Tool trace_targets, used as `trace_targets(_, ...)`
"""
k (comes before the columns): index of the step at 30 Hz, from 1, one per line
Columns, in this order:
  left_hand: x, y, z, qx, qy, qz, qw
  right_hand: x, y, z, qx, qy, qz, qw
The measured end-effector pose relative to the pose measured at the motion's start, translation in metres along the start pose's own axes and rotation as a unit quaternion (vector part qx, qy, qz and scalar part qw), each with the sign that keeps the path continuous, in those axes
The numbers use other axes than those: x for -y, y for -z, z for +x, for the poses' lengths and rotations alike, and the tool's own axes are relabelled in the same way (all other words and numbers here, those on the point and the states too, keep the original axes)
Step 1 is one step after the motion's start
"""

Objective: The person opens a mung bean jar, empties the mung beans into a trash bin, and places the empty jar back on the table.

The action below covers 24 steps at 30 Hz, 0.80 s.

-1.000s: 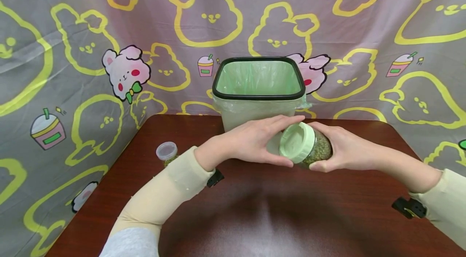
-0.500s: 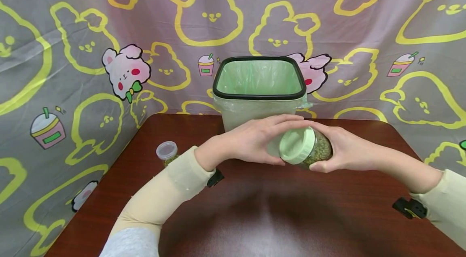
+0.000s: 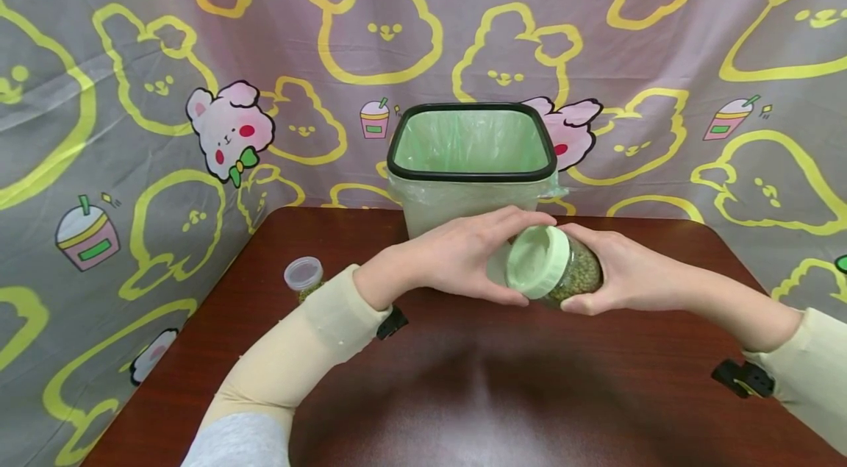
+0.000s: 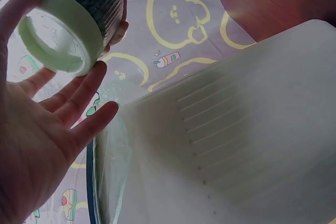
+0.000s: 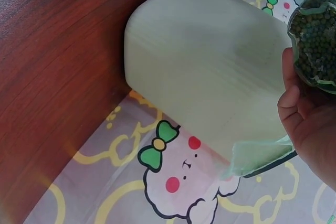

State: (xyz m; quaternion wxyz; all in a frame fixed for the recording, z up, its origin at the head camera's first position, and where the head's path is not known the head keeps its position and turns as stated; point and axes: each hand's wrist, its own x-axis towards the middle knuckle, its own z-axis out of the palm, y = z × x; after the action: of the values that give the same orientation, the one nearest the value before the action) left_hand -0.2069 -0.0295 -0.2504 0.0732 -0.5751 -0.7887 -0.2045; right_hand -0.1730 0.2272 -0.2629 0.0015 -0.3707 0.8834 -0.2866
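Note:
A clear jar (image 3: 582,268) of small green beans is held tilted above the table, its pale green screw lid (image 3: 539,261) facing left. My right hand (image 3: 629,272) grips the jar's body from the right, thumb below and fingers over the top. From the left, my left hand (image 3: 463,257) spans the lid, thumb on one side and fingertips on the other, as the left wrist view shows with the lid's rim (image 4: 86,30). The right wrist view shows the jar's base with the beans (image 5: 317,40) through it.
Behind the hands stands a pale bin (image 3: 473,176) with a black rim and a green liner bag. A small clear-lidded container (image 3: 304,274) stands on the brown table (image 3: 476,393) at the left, partly behind the left forearm. A patterned cloth (image 3: 251,48) hangs around the table.
The left fingers and thumb shift slightly around the lid: they drew closer together half a second ago and are spread wider now. The jar and right hand stay almost in place.

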Motion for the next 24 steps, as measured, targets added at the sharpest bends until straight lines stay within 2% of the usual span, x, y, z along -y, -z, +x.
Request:
trace_targets(5, -0.001, 0.000, 0.001, 0.004, 0.017, -0.004, 0.9998, 0.001, 0.000, 0.000, -0.005, 0.002, -0.009, 1.000)
trace_targets(13, -0.001, 0.003, 0.000, 0.029, 0.068, -0.049, 0.9960, 0.001, -0.001, 0.000, -0.001, -0.007, -0.003, 1.000)
trace_targets(24, 0.003, 0.011, -0.010, 0.014, 0.092, -0.036, 0.9950, -0.001, -0.001, -0.001, -0.001, -0.003, 0.002, 1.000)
